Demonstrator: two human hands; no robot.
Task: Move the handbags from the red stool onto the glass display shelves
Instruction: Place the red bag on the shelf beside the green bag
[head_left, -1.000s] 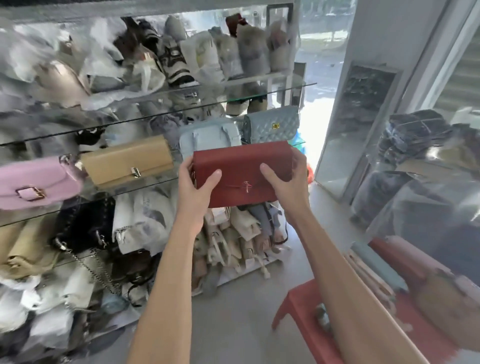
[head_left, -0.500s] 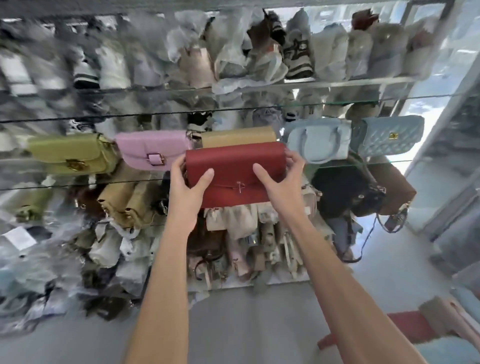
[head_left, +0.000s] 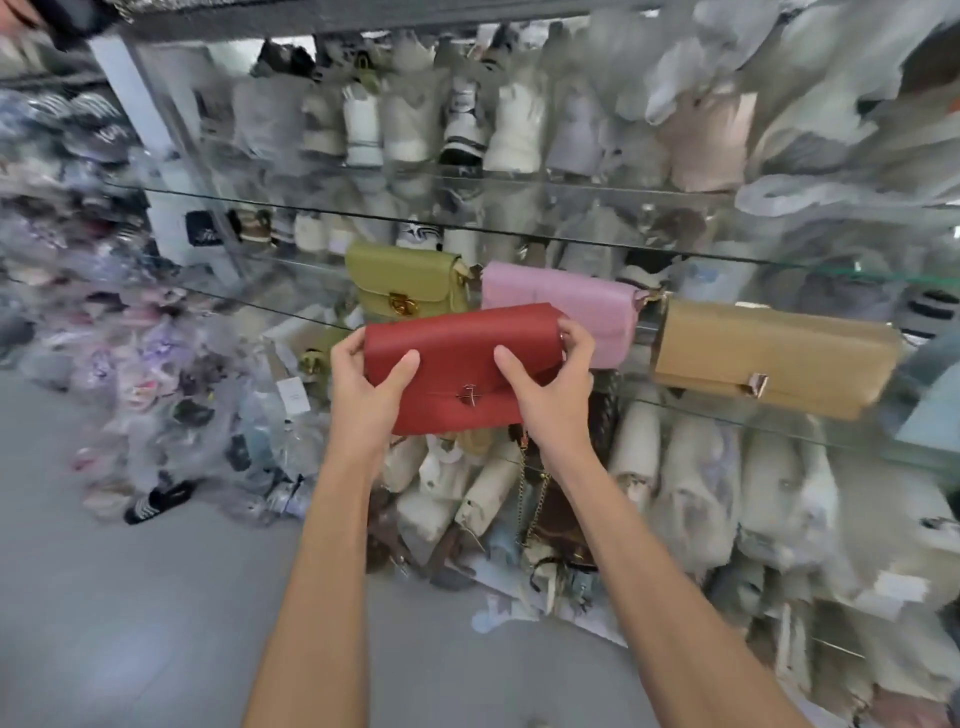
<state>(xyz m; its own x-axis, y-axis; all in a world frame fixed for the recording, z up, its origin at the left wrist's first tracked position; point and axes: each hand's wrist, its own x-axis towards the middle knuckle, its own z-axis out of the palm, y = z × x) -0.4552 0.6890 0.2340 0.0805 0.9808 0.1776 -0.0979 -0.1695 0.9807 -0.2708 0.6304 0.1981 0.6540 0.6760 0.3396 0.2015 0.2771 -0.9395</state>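
While both hands hold it up in front of the shelving, red handbag (head_left: 462, 366) sits level, flap facing camera, small metal clasp (head_left: 469, 395) low centre on the flap. Left hand (head_left: 363, 387) grips the bag's left end: thumb on the front face, fingers wrapped behind the edge. Right hand (head_left: 553, 387) grips the right end: thumb on the front, fingers curled over the top right corner. So each grip is closed on the bag, not on anything else. Bag is in the air, not on glass; it overlaps the lower part of the olive-green handbag (head_left: 408, 283) and the left part of the pink handbag (head_left: 566, 301) from this view. Those two stand on the glass shelf (head_left: 727, 408), green left of pink, just beside each other. Tan handbag (head_left: 769, 356) stands on the same shelf right of the pink one, silver clasp on its front. Upper glass shelf (head_left: 311, 208) carries wrapped bags, blurred. More plastic-wrapped bags (head_left: 691, 488) packed under the shelf and piled on the grey floor (head_left: 130, 597) at left. Whole frame motion-blurred at edges
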